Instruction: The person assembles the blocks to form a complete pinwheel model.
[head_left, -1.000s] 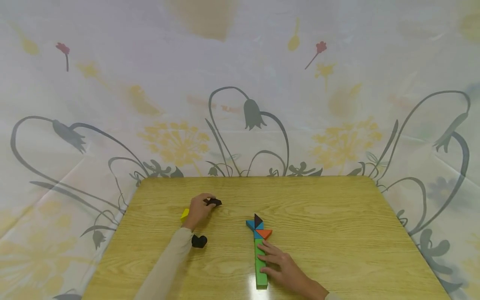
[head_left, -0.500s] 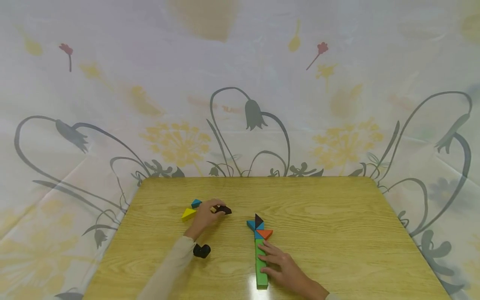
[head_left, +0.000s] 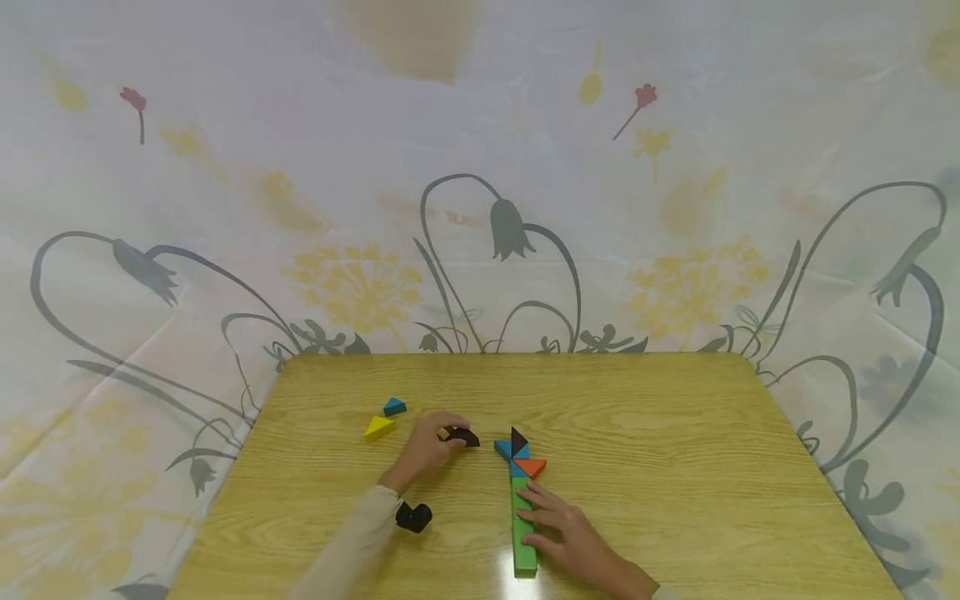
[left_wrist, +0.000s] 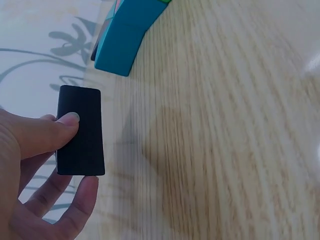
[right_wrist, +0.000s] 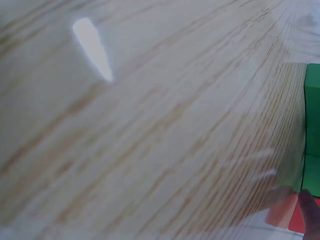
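Note:
My left hand [head_left: 423, 450] pinches a dark block [head_left: 468, 437] above the table, left of the laid-out blocks. In the left wrist view the thumb lies on the dark block's flat face [left_wrist: 87, 150], with fingers behind and below. My right hand [head_left: 573, 537] rests its spread fingers on the green blocks [head_left: 522, 550], which form a long bar. Blue blocks [head_left: 502, 451], an orange triangle block [head_left: 531, 467] and a dark brown triangle block [head_left: 517, 440] adjoin its far end. In the right wrist view, one fingertip shows by a red-looking block [right_wrist: 296, 220].
A yellow triangle block [head_left: 379, 428] and a small blue triangle block [head_left: 394, 406] lie at the left of the wooden table [head_left: 660, 417]. A black object [head_left: 414, 517] sits at my left cuff. Behind the table hangs a flower-patterned sheet [head_left: 480, 125].
My left hand has moved right and nearer with the dark block, uncovering the yellow and small blue triangle blocks. The right hand has stayed on the green blocks.

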